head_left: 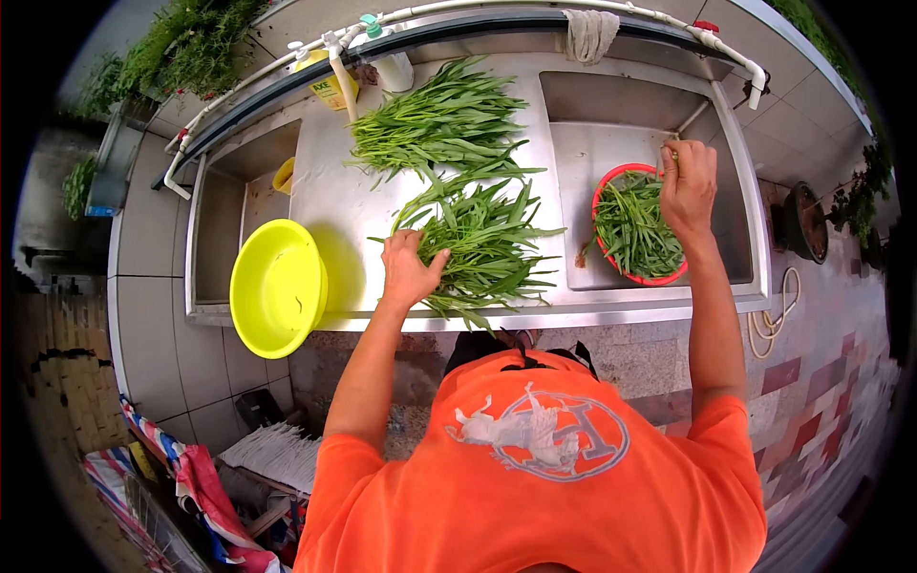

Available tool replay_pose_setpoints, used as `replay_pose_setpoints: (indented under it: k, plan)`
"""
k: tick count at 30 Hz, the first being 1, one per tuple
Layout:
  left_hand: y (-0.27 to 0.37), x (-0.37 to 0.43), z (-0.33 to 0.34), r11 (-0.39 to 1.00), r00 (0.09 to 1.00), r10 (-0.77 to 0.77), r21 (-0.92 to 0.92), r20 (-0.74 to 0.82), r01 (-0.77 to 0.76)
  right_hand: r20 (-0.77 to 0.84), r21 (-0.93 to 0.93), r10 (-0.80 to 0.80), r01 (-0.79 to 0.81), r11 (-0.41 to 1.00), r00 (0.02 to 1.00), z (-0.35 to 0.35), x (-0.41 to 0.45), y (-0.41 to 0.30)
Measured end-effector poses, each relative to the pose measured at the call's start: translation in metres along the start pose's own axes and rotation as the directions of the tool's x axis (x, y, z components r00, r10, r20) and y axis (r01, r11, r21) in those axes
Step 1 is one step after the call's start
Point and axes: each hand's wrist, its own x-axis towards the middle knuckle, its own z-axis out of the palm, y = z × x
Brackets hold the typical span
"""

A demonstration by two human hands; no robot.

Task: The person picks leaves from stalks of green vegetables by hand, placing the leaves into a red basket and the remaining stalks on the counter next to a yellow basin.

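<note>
My left hand (414,268) rests on the stem ends of the nearer pile of long-leafed greens (487,243) on the steel counter, thumb and fingers apart; whether it grips any stems cannot be told. Behind it lies a second, larger bunch of the greens (444,118). Over the right sink basin, my right hand (688,183) has its fingers pinched together on a small piece of green stem (674,155). Below and beside that hand, a red plastic basket (597,197) holds cut or torn leaves and stems (637,222).
A yellow plastic basin (278,286) stands tilted at the counter's front left, partly over the left sink basin (222,222). Along the back are a white pump bottle (394,70), a yellow AXE bottle (331,86), a tap (342,79), white pipes (487,8) and a hanging cloth (591,34).
</note>
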Motion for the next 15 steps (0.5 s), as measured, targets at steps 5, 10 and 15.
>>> replay_pose_setpoints:
  k: [5, 10, 15]
  plan:
    - [-0.083, 0.051, 0.011, 0.974, 0.986, -0.131, 0.173, -0.107, 0.148, -0.034, -0.194, -0.050, 0.043, 0.980, 0.998, 0.015, -0.005, 0.068]
    - [-0.106, 0.084, 0.031, 0.932, 0.947, -0.280, 0.282, 0.158, 0.229, 0.480, -0.399, 0.147, 0.066, 0.915, 0.865, 0.070, -0.109, 0.122]
    - [-0.123, 0.092, 0.025, 0.972, 0.970, -0.233, -0.005, 0.076, 0.234, 0.535, -0.204, 0.230, -0.140, 0.969, 0.813, 0.103, -0.138, 0.024]
